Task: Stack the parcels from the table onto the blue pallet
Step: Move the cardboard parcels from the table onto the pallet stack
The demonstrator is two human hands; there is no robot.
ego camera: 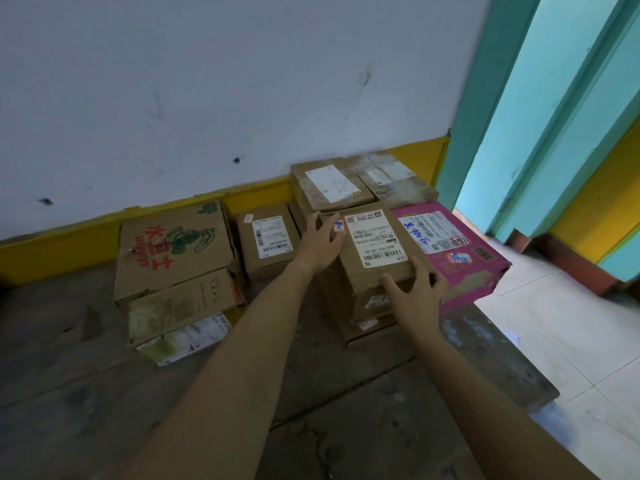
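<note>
A brown parcel [374,237] with a white shipping label lies on top of a stack of brown cartons [367,317], which stands on a dark, worn platform with a bluish right edge [502,355]. My left hand [320,240] grips the parcel's left side, fingers over its far left corner. My right hand [415,289] holds its near right corner, thumb on the front face. Both arms reach forward from the bottom of the view. A pink carton [464,258] touches the parcel's right side.
Two taped brown boxes [329,183] [393,176] sit behind the stack against the wall. To the left are a small labelled box [266,237], a carton printed with vegetables [173,244] and flatter parcels [180,306]. White tiled floor [571,323] and a teal door frame [512,98] lie on the right.
</note>
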